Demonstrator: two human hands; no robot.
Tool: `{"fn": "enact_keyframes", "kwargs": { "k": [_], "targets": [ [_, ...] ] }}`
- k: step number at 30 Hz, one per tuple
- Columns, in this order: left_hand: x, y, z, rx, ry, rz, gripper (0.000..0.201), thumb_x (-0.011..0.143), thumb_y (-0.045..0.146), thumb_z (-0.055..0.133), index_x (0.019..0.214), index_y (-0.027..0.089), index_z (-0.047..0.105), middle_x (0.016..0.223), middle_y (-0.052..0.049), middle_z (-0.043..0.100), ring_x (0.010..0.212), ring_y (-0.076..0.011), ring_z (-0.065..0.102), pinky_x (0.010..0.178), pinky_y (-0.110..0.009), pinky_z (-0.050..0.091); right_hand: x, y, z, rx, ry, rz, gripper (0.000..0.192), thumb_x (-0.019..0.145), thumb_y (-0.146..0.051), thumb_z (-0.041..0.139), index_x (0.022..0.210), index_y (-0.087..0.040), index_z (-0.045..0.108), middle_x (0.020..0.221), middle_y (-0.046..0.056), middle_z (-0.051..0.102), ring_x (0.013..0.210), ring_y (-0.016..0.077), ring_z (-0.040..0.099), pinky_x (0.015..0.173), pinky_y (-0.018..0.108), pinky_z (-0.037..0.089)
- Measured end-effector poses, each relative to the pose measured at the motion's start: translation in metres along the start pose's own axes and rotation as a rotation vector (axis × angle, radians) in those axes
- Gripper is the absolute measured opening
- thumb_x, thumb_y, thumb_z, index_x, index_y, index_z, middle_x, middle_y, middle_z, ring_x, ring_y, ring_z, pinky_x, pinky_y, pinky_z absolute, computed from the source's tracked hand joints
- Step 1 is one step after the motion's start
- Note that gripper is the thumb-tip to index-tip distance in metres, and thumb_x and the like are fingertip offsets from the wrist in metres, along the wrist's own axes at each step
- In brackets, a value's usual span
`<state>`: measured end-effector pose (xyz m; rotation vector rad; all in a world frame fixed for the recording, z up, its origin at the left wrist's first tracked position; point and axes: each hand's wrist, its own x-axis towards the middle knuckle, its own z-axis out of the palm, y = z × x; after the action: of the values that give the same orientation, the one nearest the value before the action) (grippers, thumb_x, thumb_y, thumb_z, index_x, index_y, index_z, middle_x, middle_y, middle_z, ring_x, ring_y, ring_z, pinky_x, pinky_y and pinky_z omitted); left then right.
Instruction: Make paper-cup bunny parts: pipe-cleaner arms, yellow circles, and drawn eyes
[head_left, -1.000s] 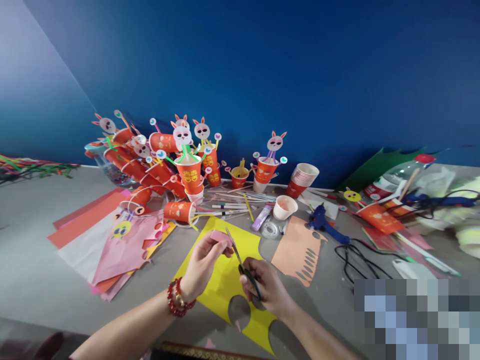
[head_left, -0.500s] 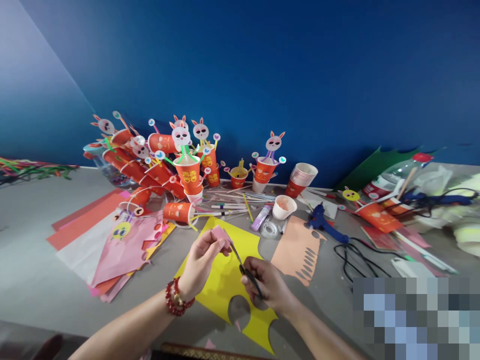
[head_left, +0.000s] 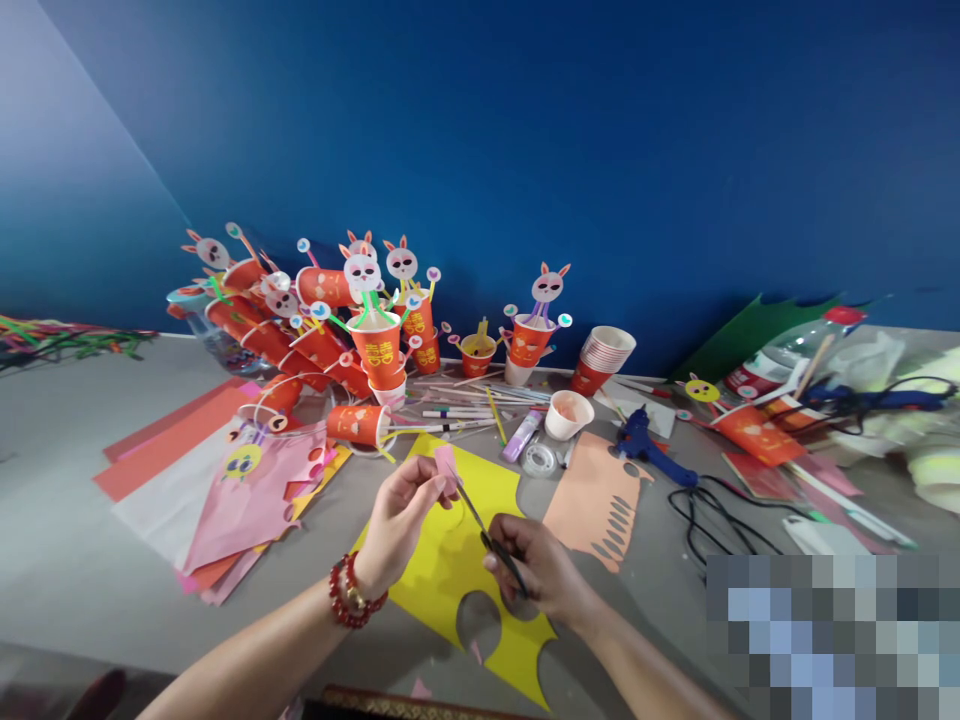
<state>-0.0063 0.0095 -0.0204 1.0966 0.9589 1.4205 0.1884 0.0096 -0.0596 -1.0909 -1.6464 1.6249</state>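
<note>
My left hand (head_left: 401, 520) pinches a small pink paper piece (head_left: 447, 466) between thumb and fingers, held upright above a yellow paper sheet (head_left: 442, 570). A red bead bracelet sits on that wrist. My right hand (head_left: 541, 570) grips black-handled scissors (head_left: 487, 535), whose blades point up and left and meet the lower edge of the pink piece. The yellow sheet lies flat on the grey table (head_left: 67, 560) and has a round cutout near its front edge.
Red paper cups with bunny faces (head_left: 375, 330) crowd the back of the table. Pink and red paper sheets (head_left: 225, 490) lie left. An orange sheet (head_left: 596, 500), a blue glue gun (head_left: 645, 445) with black cord, tape, markers and a cup stack (head_left: 604, 355) lie right.
My left hand has turned the pink piece from lying flat to standing more upright. The scissors stay at its edge and the right hand has shifted slightly right.
</note>
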Motion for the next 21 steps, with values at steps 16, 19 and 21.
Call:
{"fn": "enact_keyframes", "kwargs": {
  "k": [16, 19, 21],
  "targets": [
    [-0.0017, 0.0043, 0.0022, 0.084, -0.031, -0.004, 0.025, 0.092, 0.039, 0.062, 0.079, 0.017, 0.060, 0.074, -0.003, 0.060, 0.070, -0.0147, 0.056, 0.069, -0.027, 0.047, -0.0007, 0.0006, 0.0017, -0.027, 0.039, -0.006, 0.056, 0.074, -0.067, 0.067, 0.064, -0.024, 0.033, 0.047, -0.009, 0.036, 0.040, 0.0073, 0.036, 0.038, 0.020, 0.027],
    [-0.0026, 0.0035, 0.0028, 0.113, -0.045, 0.012, 0.027, 0.091, 0.040, 0.062, 0.078, 0.017, 0.060, 0.072, -0.002, 0.059, 0.069, -0.0143, 0.055, 0.068, -0.026, 0.047, -0.0017, -0.0029, 0.0030, 0.000, 0.027, 0.003, 0.057, 0.073, -0.067, 0.069, 0.064, -0.024, 0.033, 0.049, -0.009, 0.036, 0.041, 0.0066, 0.036, 0.038, 0.019, 0.026],
    [-0.0028, 0.0028, 0.0031, 0.124, -0.067, 0.018, 0.028, 0.091, 0.041, 0.062, 0.078, 0.017, 0.061, 0.072, -0.002, 0.059, 0.069, -0.0143, 0.055, 0.067, -0.026, 0.047, -0.0021, -0.0051, 0.0034, 0.014, 0.017, 0.008, 0.058, 0.071, -0.068, 0.070, 0.064, -0.023, 0.034, 0.051, -0.009, 0.035, 0.041, 0.0063, 0.036, 0.038, 0.018, 0.025]
  ]
}}
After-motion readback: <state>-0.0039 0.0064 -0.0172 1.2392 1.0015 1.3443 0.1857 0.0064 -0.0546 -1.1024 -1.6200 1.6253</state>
